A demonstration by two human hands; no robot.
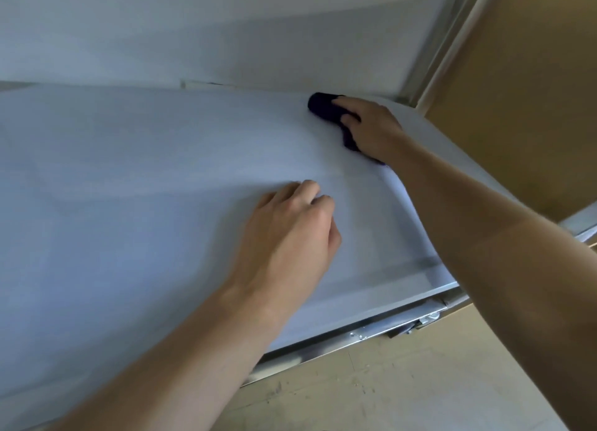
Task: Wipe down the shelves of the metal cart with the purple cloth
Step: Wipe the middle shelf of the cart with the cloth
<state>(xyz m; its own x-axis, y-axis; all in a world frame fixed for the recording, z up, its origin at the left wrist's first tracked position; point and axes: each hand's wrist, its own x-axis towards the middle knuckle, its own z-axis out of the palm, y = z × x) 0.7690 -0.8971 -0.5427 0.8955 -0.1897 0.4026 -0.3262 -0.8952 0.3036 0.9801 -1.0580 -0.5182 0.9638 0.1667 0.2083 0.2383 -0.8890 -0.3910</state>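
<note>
The metal cart's top shelf (129,188) fills most of the view as a pale grey, flat surface. My right hand (371,128) presses the dark purple cloth (323,107) flat against the shelf at its far right corner, fingers spread over the cloth. My left hand (290,233) rests on the middle of the shelf, fingers loosely curled, holding nothing. Part of the cloth is hidden under my right palm.
The shelf's metal front rim (371,330) with a bracket runs along the lower right. A white wall (226,26) stands behind the cart. A wooden panel (517,91) with a metal frame is at the right. Scuffed light flooring (403,392) lies below.
</note>
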